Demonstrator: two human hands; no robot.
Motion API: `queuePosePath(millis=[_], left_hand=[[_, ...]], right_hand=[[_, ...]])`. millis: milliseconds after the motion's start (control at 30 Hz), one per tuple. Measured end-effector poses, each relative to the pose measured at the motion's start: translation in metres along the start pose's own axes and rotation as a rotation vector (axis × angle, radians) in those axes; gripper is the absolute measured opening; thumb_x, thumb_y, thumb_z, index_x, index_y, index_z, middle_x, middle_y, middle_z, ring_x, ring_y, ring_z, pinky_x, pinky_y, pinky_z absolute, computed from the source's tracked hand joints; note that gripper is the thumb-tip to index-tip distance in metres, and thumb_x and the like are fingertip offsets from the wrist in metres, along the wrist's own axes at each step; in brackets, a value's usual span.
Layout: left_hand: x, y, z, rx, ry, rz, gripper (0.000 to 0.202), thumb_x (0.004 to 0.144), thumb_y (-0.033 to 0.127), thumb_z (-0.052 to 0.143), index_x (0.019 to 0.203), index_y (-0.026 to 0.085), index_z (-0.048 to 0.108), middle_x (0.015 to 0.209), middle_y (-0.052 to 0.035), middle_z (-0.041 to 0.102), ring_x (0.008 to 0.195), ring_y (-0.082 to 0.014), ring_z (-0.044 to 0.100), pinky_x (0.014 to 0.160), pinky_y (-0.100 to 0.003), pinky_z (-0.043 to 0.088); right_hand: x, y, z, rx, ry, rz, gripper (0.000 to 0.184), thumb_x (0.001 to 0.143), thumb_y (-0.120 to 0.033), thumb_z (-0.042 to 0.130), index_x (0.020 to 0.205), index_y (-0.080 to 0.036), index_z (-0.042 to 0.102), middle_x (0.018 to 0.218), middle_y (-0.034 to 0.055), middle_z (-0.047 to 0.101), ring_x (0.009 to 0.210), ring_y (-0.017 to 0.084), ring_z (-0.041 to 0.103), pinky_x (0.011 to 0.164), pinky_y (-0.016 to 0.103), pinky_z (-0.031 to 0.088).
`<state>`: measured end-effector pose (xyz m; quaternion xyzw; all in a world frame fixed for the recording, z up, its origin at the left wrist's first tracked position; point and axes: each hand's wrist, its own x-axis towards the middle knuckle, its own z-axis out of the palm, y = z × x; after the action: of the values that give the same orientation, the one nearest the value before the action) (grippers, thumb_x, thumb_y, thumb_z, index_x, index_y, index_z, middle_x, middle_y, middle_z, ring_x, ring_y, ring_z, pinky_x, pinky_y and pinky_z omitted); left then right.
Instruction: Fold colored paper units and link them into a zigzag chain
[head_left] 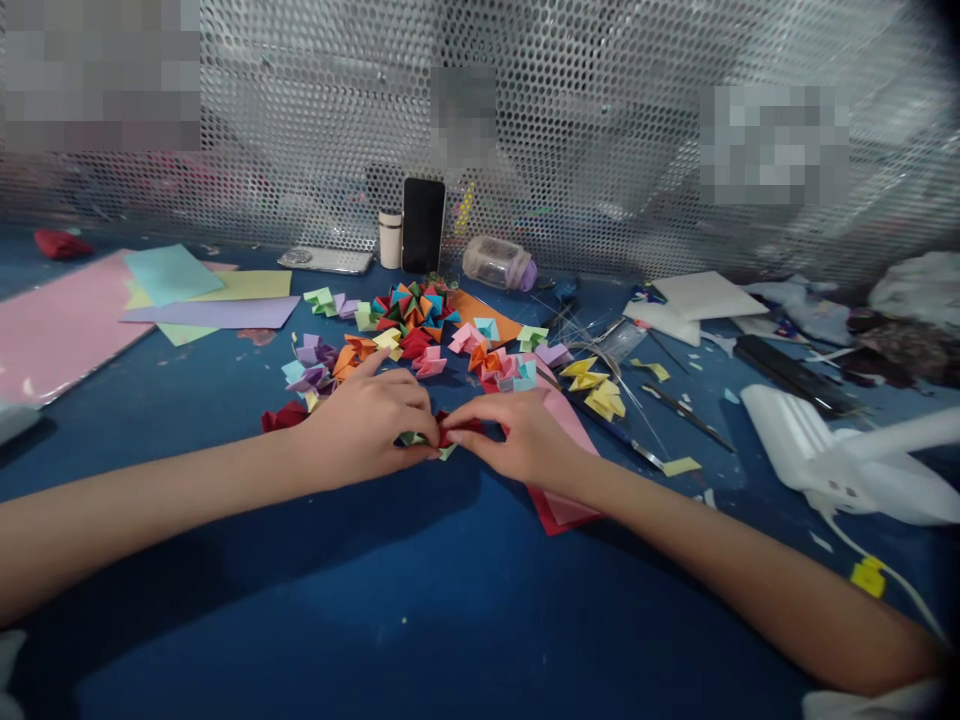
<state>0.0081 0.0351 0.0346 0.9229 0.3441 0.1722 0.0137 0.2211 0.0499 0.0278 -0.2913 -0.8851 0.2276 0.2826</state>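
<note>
Between my two hands is a small folded paper piece (448, 449), green and dark red, partly hidden by my fingers. My left hand (375, 425) pinches its left side with thumb and fingers, the index finger pointing away. From the right, my right hand (517, 430) grips the dark red part between thumb and forefinger. Just beyond lie many folded paper units, among them orange (352, 355), purple (315, 355) and yellow (604, 400) ones. A multicoloured origami cluster (414, 310) sits behind them. Red and pink paper sheets (562, 510) lie under my right wrist.
A phone (423, 225) stands upright against the perforated metal wall, beside a white cylinder (390, 238) and a jar on its side (495, 262). Coloured sheets (210, 312) lie at left. Tweezers (690, 418), a blue cutter (622, 435) and a white lamp-like device (840, 460) are at right.
</note>
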Motion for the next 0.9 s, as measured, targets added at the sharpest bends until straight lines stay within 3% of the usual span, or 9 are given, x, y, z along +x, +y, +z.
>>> queuePosePath(millis=[167,333,500,633,733,833,900], left_hand=[[0.001,-0.001,0.001,-0.045,-0.017,0.051,0.012,0.085,0.033,0.063,0.078,0.03,0.072,0.084,0.0022,0.068,0.087,-0.0177,0.058,0.099,-0.04,0.027],[0.0,-0.003,0.0,-0.056,-0.021,0.131,0.011,0.086,0.029,0.062,0.082,0.03,0.072,0.085,0.0028,0.068,0.092,-0.0178,0.058,0.102,-0.042,0.024],[0.001,-0.007,-0.002,-0.1,-0.023,0.188,0.011,0.086,0.028,0.062,0.082,0.029,0.072,0.087,0.0026,0.068,0.093,-0.0174,0.059,0.105,-0.044,0.022],[0.003,-0.011,0.0,-0.137,-0.026,0.191,0.011,0.085,0.029,0.063,0.079,0.029,0.071,0.084,0.0031,0.068,0.091,-0.0169,0.059,0.105,-0.042,0.025],[0.003,-0.012,-0.001,-0.118,-0.021,0.161,0.009,0.082,0.034,0.065,0.08,0.026,0.068,0.089,0.0012,0.066,0.089,-0.0171,0.059,0.104,-0.042,0.027],[0.004,-0.009,-0.004,-0.1,-0.007,0.124,0.022,0.077,0.041,0.069,0.08,0.021,0.062,0.095,-0.0017,0.063,0.091,-0.0187,0.059,0.102,-0.042,0.03],[0.005,-0.006,-0.006,-0.103,-0.002,0.085,0.028,0.075,0.045,0.069,0.079,0.019,0.059,0.095,-0.0029,0.063,0.092,-0.0199,0.058,0.096,-0.039,0.036]], right_hand=[[0.0,-0.003,0.001,0.023,-0.041,0.085,0.009,0.078,-0.013,0.068,0.08,-0.021,0.071,0.081,-0.0022,0.074,0.075,0.013,0.068,0.072,0.024,0.049],[-0.002,0.002,0.001,-0.092,-0.131,-0.017,0.017,0.081,-0.008,0.06,0.089,-0.022,0.067,0.087,-0.0013,0.072,0.08,0.014,0.064,0.074,0.026,0.046],[-0.001,0.006,-0.004,-0.199,-0.279,-0.213,0.017,0.089,-0.01,0.05,0.099,-0.017,0.061,0.092,0.006,0.069,0.083,0.017,0.063,0.074,0.03,0.046],[-0.002,0.002,-0.008,-0.172,-0.33,-0.223,0.019,0.09,-0.011,0.047,0.103,-0.017,0.058,0.093,0.0061,0.069,0.083,0.016,0.063,0.073,0.029,0.048],[-0.003,-0.003,-0.01,-0.136,-0.199,-0.233,0.018,0.087,-0.012,0.052,0.102,-0.018,0.059,0.094,0.0043,0.069,0.084,0.016,0.062,0.077,0.03,0.048],[-0.005,-0.004,-0.009,-0.123,0.005,-0.229,0.018,0.081,-0.011,0.056,0.097,-0.018,0.059,0.092,0.0037,0.068,0.084,0.017,0.061,0.078,0.031,0.048],[-0.006,-0.003,-0.008,-0.121,0.057,-0.208,0.019,0.079,-0.008,0.056,0.095,-0.018,0.058,0.089,0.0034,0.068,0.082,0.016,0.062,0.077,0.03,0.048]])
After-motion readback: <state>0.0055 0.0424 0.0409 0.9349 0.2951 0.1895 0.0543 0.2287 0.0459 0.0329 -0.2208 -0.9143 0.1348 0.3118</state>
